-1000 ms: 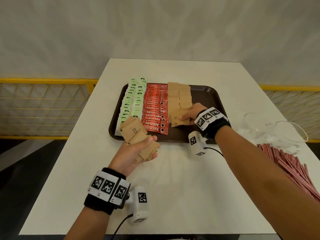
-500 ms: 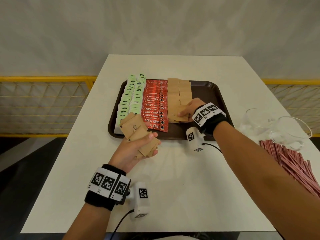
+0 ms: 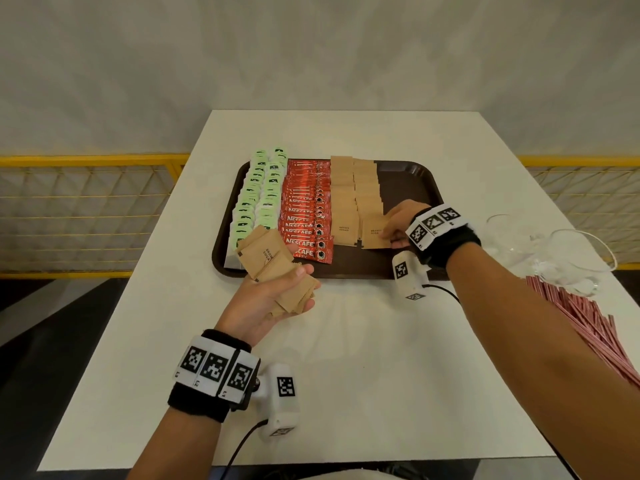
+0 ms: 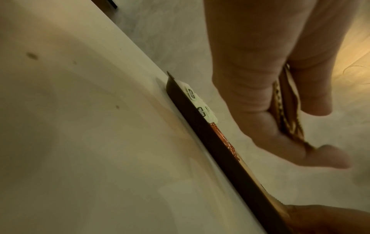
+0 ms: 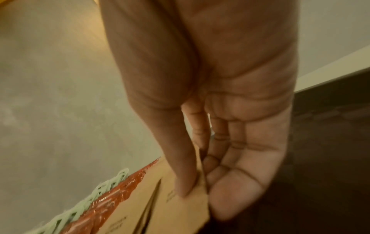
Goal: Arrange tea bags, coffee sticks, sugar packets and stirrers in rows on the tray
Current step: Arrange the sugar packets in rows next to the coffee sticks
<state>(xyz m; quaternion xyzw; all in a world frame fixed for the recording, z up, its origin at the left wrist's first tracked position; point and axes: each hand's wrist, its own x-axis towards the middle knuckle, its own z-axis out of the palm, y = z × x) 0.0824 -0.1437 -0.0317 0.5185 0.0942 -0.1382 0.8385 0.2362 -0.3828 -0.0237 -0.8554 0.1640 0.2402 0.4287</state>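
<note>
A dark brown plastic tray with rounded corners is sitting toward the far edge of the white table. On it, glossy pale-green tea bags are lying in two overlapping rows at the tray's left edge, shiny red foil coffee sticks are running beside them, and flat square kraft-paper sugar packets are forming two rows toward the tray's middle.

The right hand is pinching one matte brown sugar packet between thumb and fingers at its right edge; that packet is lying at the near end of the second sugar row, just left of the hand. The left hand is gripping a fanned, crumpled bundle of spare sugar packets above the tray's near-left corner, thumb curled over the top.

Thin reddish stirrers are lying piled along the table's right edge, beside clear glass cups.
</note>
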